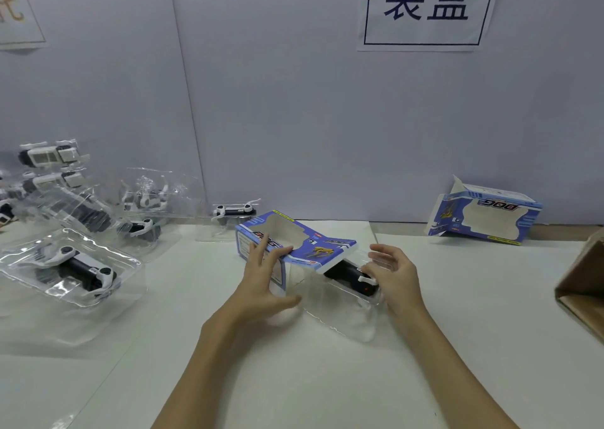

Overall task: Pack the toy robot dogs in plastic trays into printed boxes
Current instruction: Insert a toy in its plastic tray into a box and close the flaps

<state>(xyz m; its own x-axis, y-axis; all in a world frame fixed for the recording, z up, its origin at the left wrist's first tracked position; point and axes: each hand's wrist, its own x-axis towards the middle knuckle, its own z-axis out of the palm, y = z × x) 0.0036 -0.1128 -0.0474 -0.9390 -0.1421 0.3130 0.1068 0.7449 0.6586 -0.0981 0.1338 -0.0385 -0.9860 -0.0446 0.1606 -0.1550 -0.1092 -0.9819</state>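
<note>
A white worktop (327, 379) carries clear plastic trays with toy robot dogs (75, 267) piled at the far left. A blue printed box (294, 242) lies mid-worktop with a tray (346, 304) partly inside it. Another printed box (483, 214) sits far right, and a brown carton (585, 285) lies at the right edge.

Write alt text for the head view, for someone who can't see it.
A person's left hand holds a blue printed box while the right hand pushes a clear tray with a toy robot dog into its open end. More trayed dogs lie at left on the white table; another box sits at the right rear.
</note>
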